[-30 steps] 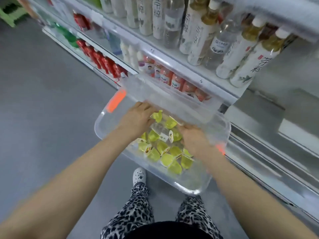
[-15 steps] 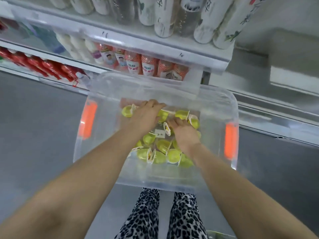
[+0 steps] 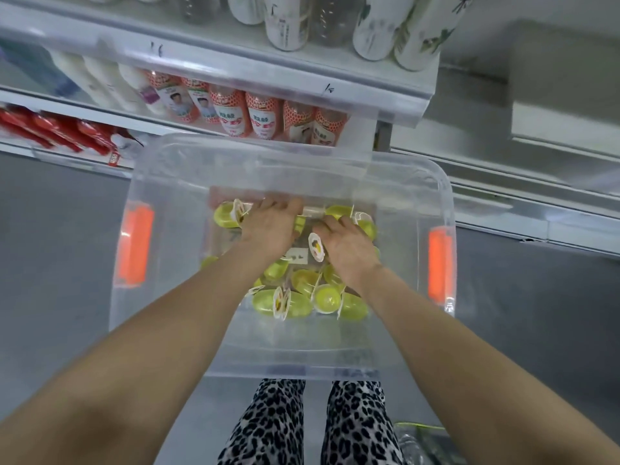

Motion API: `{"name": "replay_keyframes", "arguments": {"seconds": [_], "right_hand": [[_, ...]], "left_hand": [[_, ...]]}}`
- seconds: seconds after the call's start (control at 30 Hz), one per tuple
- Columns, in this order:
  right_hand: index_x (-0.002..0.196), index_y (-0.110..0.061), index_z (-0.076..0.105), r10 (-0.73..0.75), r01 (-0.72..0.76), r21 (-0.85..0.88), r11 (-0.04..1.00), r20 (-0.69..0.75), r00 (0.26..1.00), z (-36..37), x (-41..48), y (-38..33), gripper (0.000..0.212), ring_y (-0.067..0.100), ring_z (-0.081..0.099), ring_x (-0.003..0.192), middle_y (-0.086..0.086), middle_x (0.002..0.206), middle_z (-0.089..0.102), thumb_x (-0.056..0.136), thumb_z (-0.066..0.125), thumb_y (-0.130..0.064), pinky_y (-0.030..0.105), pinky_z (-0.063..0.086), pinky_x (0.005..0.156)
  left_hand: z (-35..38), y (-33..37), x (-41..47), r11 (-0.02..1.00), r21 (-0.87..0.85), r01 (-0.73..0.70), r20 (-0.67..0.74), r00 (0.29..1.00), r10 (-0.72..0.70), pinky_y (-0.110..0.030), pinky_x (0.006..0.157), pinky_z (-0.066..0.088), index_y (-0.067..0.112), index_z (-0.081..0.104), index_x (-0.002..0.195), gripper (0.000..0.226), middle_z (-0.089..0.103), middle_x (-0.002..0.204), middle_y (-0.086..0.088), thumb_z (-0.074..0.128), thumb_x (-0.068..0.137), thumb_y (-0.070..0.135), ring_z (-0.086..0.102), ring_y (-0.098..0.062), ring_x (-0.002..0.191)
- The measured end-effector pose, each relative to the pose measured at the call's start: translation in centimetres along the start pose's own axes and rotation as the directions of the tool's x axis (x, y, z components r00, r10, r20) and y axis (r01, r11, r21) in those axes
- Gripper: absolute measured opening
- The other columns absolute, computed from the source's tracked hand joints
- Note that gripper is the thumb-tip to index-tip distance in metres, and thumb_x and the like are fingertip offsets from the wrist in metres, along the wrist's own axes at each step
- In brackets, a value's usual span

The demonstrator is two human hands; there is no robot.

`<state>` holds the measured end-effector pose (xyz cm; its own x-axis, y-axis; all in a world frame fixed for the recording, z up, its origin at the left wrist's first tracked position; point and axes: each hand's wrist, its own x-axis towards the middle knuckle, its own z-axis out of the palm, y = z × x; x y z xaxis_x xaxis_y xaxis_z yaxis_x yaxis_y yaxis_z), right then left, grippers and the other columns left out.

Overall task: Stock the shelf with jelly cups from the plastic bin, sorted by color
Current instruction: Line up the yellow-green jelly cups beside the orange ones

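Observation:
A clear plastic bin (image 3: 174, 182) with orange side handles (image 3: 134, 243) stands on the floor below me. Several yellow-green jelly cups (image 3: 295, 302) lie loose on its bottom. Both hands are down inside the bin, palms down on the cups. My left hand (image 3: 271, 226) rests over cups near the far wall, fingers curled. My right hand (image 3: 349, 250) lies beside it, fingers bent over cups (image 3: 365, 226) at the far right. What each palm covers is hidden.
A white shelf unit (image 3: 235, 67) rises right behind the bin, with orange-labelled bottles (image 3: 261, 115), white bottles and red packs (image 3: 67, 132) on its levels. Grey floor (image 3: 57, 263) lies to both sides. My legs in leopard-print trousers (image 3: 268, 427) stand at the bin's near edge.
The view has swung from slanted to square over the bin. Both hands have reached further toward the bin's far wall, staying on the cups.

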<state>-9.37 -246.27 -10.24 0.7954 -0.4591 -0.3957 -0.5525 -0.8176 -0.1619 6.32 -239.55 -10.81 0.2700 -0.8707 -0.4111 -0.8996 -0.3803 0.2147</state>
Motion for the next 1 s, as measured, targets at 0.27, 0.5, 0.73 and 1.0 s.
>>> {"name": "replay_keyframes", "arguments": {"seconds": [0.27, 0.5, 0.73, 1.0], "right_hand": [[0.132, -0.012, 0.046, 0.153, -0.109, 0.311, 0.944, -0.122, 0.981, -3.3, -3.0, -0.1, 0.056, 0.033, 0.054, 0.108, 0.01, 0.12, 0.059, 0.082, 0.071, -0.016, 0.037, 0.041, 0.09], [0.129, -0.014, 0.048, 0.216, -0.089, 0.429, 0.899, -0.257, 0.942, -5.3, -5.2, 0.3, 0.055, 0.036, 0.059, 0.099, 0.013, 0.114, 0.059, 0.079, 0.071, -0.017, 0.039, 0.046, 0.078], [0.125, -0.022, 0.045, 0.308, -0.112, 0.554, 0.825, -0.275, 0.911, -5.2, -5.7, -0.1, 0.05, 0.03, 0.06, 0.087, 0.008, 0.109, 0.06, 0.081, 0.069, -0.024, 0.029, 0.042, 0.069], [0.117, -0.023, 0.052, 0.338, -0.046, 0.596, 0.801, -0.389, 0.857, -8.4, -7.3, -1.0, 0.039, 0.013, 0.056, 0.084, -0.007, 0.107, 0.059, 0.083, 0.07, -0.028, 0.032, 0.047, 0.08]], "left_hand": [[-1.2, 0.2, -1.5, 0.997, 0.045, -0.064, 0.125, 0.99, 0.058, -0.042, 0.086, 0.046, 0.026, 0.044, 0.136, 0.058, 0.049, 0.124, -0.013, 0.055, 0.085, 0.002, 0.053, -0.035, 0.113], [-1.4, -0.7, -1.6, 0.939, 0.227, -0.258, 0.135, 0.963, 0.232, -0.034, 0.094, 0.036, 0.031, 0.043, 0.139, 0.06, 0.054, 0.131, 0.001, 0.053, 0.088, 0.002, 0.048, -0.026, 0.115], [-1.4, -1.2, -2.4, 0.984, -0.12, -0.131, 0.113, 0.983, 0.144, -0.035, 0.074, 0.044, 0.013, 0.04, 0.123, 0.059, 0.056, 0.114, -0.013, 0.077, 0.078, 0.022, 0.057, -0.033, 0.103], [-6.5, 0.1, -5.7, 0.926, -0.36, -0.117, -0.096, 0.992, 0.088, -0.031, 0.082, 0.04, 0.023, 0.05, 0.126, 0.058, 0.052, 0.122, 0.001, 0.078, 0.076, 0.032, 0.053, -0.02, 0.11]]}}
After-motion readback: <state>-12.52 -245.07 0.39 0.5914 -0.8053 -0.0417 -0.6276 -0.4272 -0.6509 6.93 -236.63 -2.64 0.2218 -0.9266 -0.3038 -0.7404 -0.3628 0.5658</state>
